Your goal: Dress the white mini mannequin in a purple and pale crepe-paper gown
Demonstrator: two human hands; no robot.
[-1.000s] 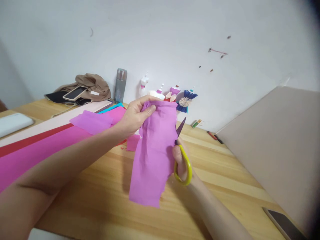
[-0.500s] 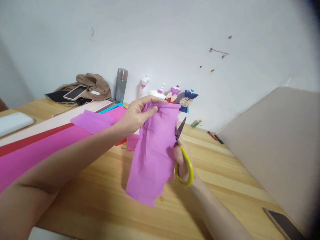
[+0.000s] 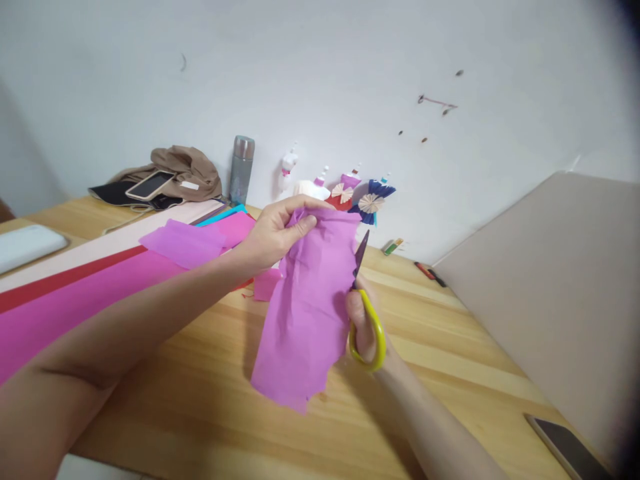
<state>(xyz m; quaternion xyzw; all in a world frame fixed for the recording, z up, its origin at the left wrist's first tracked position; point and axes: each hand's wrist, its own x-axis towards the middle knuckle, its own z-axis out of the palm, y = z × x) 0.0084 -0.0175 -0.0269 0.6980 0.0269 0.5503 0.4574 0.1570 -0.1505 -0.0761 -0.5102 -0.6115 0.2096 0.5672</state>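
A sheet of purple crepe paper point(image 3: 313, 300) hangs above the table from my left hand point(image 3: 280, 230), which pinches its top edge between thumb and fingers. The paper's right and bottom edges are jagged, and its surface is creased. At its right edge my right hand point(image 3: 364, 323) grips yellow-handled scissors point(image 3: 380, 340). Their dark blades point upward, close together, beside the paper. Part of the blades and some fingers of the right hand are hidden behind the paper.
Pink, red and purple paper sheets point(image 3: 90, 290) lie at left. Behind stand a grey flask point(image 3: 242, 170) and several small paper-decorated figures point(image 3: 373, 200). A phone point(image 3: 150, 185) rests by brown cloth point(image 3: 187, 170); another phone point(image 3: 565, 443) lies at lower right.
The scissor blades have closed from slightly parted to nearly together at the paper's right edge. My left hand keeps its pinch on the paper and has barely moved.
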